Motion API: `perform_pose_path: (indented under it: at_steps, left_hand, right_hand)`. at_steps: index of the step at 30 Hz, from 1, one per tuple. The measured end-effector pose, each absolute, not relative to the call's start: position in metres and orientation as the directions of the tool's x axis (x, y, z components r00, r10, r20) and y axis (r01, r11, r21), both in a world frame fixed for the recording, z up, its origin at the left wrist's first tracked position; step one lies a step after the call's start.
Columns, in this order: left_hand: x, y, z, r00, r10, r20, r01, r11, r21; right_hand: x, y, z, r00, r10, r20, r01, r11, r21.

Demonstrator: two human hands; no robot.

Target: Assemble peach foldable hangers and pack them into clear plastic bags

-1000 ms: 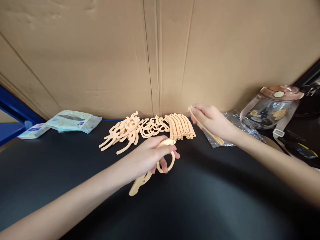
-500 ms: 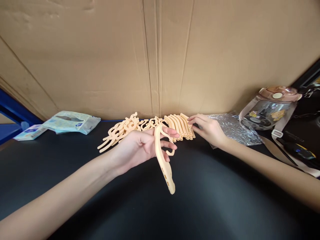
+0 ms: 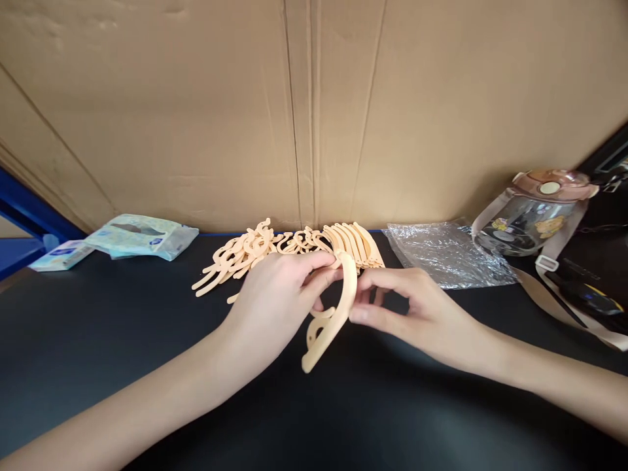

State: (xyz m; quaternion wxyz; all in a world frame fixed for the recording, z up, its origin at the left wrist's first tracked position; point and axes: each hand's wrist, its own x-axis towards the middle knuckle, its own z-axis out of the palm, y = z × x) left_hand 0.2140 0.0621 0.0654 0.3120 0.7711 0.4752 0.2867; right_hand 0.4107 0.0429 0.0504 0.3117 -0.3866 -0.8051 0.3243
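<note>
A cream curved plastic piece [image 3: 338, 314] with a small hook hangs tilted above the black table, its lower end toward me. My left hand [image 3: 279, 297] pinches its upper part between thumb and fingers. From the right, my right hand [image 3: 412, 307] has its thumb and fingertips closed on the side of the same piece. Behind my hands lies a loose heap of cream hooked pieces [image 3: 230, 258]. Beside it, a row of curved arm pieces [image 3: 356, 242] stands closely lined up, partly hidden by my hands and the held piece.
A clear plastic bag [image 3: 436, 255] lies at the right, near a transparent bottle [image 3: 534, 219] with a strap. Tissue packs [image 3: 142, 235] rest at the back left. A cardboard wall [image 3: 220, 118] rises behind the black table [image 3: 220, 425].
My right hand has left the row and come to the held piece, closing on it. The piece has turned, its lower end now pointing left, and my left hand has rotated.
</note>
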Motion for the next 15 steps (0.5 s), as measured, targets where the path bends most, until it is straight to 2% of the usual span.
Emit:
perform_pose_path:
  at_steps: [2,4,6,7,9,10,11,13,15]
  left_hand:
    - [0.211,0.062,0.069,0.362,0.915,0.179,0.605,-0.377,0.701]
    - [0.209,0.063,0.071,0.355,0.921,0.16,0.569,-0.349,0.744]
    - [0.208,0.064,0.071,0.36,0.922,0.143,0.518,-0.325,0.791]
    - [0.208,0.064,0.071,0.366,0.92,0.14,0.499,-0.321,0.805]
    - [0.21,0.065,0.069,0.381,0.915,0.133,0.472,-0.317,0.823]
    - [0.21,0.065,0.069,0.387,0.913,0.126,0.463,-0.311,0.83]
    - [0.21,0.065,0.068,0.393,0.912,0.118,0.453,-0.303,0.838]
    - [0.21,0.066,0.068,0.4,0.91,0.106,0.433,-0.29,0.853]
    - [0.209,0.066,0.068,0.406,0.908,0.102,0.412,-0.281,0.867]
  right_hand:
    - [0.407,0.04,0.056,-0.446,0.843,0.3,0.451,0.501,-0.738]
    - [0.411,0.049,0.059,-0.413,0.844,0.344,0.483,0.522,-0.703]
    - [0.421,0.066,0.057,-0.385,0.843,0.376,0.582,0.538,-0.61]
    - [0.428,0.076,0.055,-0.375,0.84,0.392,0.662,0.539,-0.521]
    - [0.443,0.098,0.047,-0.335,0.816,0.471,0.853,0.475,-0.217]
    - [0.451,0.109,0.042,-0.405,0.787,0.466,0.876,0.48,-0.05]
    - [0.459,0.117,0.036,-0.527,0.749,0.402,0.835,0.545,0.08]
    - [0.471,0.13,0.025,-0.664,0.688,0.292,0.746,0.638,0.191]
    - [0.477,0.135,0.016,-0.723,0.641,0.258,0.69,0.677,0.254]
